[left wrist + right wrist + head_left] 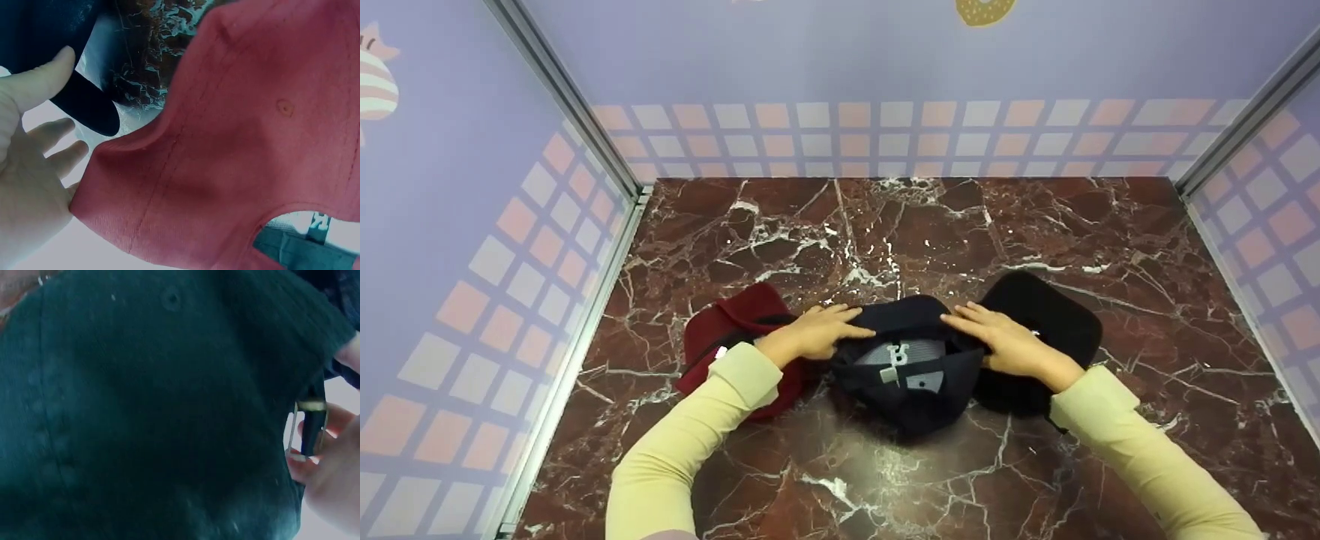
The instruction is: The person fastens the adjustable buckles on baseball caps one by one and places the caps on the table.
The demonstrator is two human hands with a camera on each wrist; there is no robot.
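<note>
three caps in a row on the near half of a brown-red marble table (877, 225). navy cap (919, 405) in the middle, brim away from the person, back opening toward them, a strap with a pale clasp (889, 374) across it. white emblem shows inside, on a greyish patch.

left hand (814, 334) is on the left side of the navy cap's brim. fingers and thumb extended and spread apart, thumb touching the cap, nothing gripped that shows. its wrist and sleeve cross the red cap (757, 304), which sits just left of the navy one and fills much of the left wrist view.

right hand (1009, 341) mirrors it on the other side: fingers fairly straight, tips at the brim's right edge, no firm hold seen. it covers part of the black cap (1057, 322), brim also pointing away. right wrist view is mostly dark cloth, with a metal buckle (311, 406) at its edge beside the fingers.

pale yellow sleeves on both arms. purple walls (810, 60) with pink and white squares stand around three sides.
</note>
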